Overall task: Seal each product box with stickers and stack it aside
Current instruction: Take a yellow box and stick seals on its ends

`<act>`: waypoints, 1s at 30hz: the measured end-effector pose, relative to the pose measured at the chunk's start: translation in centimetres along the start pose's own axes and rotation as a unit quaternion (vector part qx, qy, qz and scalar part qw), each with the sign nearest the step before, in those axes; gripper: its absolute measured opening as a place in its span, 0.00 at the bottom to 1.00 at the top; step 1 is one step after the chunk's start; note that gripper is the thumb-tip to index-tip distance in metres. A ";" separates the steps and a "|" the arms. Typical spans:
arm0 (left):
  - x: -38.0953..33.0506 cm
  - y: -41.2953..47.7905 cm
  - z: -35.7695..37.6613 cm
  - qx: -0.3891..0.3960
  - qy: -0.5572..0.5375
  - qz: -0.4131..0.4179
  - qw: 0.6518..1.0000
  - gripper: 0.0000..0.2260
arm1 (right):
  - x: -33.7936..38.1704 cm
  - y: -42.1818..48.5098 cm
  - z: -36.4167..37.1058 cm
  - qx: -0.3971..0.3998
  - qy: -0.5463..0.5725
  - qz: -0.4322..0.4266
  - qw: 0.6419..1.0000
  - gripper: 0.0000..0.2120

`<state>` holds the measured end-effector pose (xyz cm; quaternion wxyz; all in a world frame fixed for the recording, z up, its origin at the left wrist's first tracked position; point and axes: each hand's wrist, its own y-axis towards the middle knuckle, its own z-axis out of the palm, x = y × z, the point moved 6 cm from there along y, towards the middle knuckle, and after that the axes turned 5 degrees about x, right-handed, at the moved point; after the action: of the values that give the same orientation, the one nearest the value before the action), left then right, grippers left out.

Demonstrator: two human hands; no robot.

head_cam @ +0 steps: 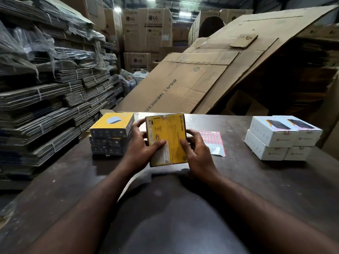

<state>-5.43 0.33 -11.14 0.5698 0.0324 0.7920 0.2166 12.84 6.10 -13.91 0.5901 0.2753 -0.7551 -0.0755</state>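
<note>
A yellow product box (168, 132) is held tilted above the dark table (73, 180), its printed back facing me. My left hand (141, 147) grips its left edge with the thumb on the face. My right hand (196, 153) grips the right edge, thumb also on the face. A small pink sticker shows at the box's top edge. A stack of three yellow-topped boxes (111, 134) stands just left of my hands. The sticker sheet (212, 142), with red and white stickers, lies on the table behind my right hand.
White product boxes (282, 138) sit stacked two high at the table's right. Bundled flat cardboard (45, 107) is piled along the left. Large cardboard sheets (211, 74) lean behind the table, with tall cartons (146, 30) further back.
</note>
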 end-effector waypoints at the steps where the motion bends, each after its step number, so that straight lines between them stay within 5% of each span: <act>1: 0.1 0.0 -0.1 -0.009 -0.012 -0.009 1.000 0.35 | 0.1 -0.1 0.0 -0.005 0.010 0.006 1.000 0.19; 7: 1.9 0.4 -0.4 -0.031 -0.111 -0.141 0.983 0.23 | 1.2 -0.4 0.7 0.004 -0.078 -0.048 0.996 0.23; 14: 2.4 0.7 -1.3 -0.076 -0.175 -0.197 0.962 0.13 | 1.7 -0.7 1.7 0.085 -0.088 -0.119 0.985 0.29; 20: -0.1 0.3 -0.8 -0.034 -0.075 -0.053 0.995 0.08 | 1.2 -0.7 1.3 0.034 -0.057 -0.105 0.992 0.27; 27: -1.1 -0.3 0.6 0.103 0.025 0.053 0.993 0.18 | 0.3 -0.3 -0.2 -0.015 -0.027 -0.056 0.998 0.21; 30: -1.1 -0.5 0.7 0.086 0.050 0.096 0.990 0.23 | 0.7 -0.3 -0.6 -0.026 -0.053 -0.069 0.996 0.19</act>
<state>-4.32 -0.27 -10.51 0.5015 0.1463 0.8282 0.2030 13.41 5.61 -13.33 0.5496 0.3072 -0.7623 -0.1497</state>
